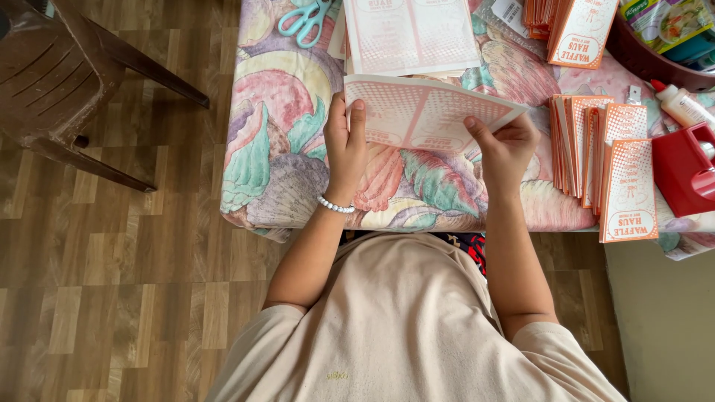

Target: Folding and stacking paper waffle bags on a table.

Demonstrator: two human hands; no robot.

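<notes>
L hand [345, 145] w/ bead bracelet [336, 205] pinches printed orange-white sheet [426, 112] at its left edge, thumb on top. R hand [505, 147] grips right edge, fingers curled. Sheet hangs just above floral tablecloth [283, 112]; scissors [304, 20] beyond.

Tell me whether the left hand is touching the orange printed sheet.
Touching. The head view shows the left hand gripping the orange printed sheet at its edge, thumb pressed on top.

Both hands hold a printed sheet over the table

Left hand [345, 145] and right hand [505, 147] grip the orange-and-white sheet [424, 112] above the floral tablecloth [283, 126]; folded sleeves [603, 160] stand right
</notes>
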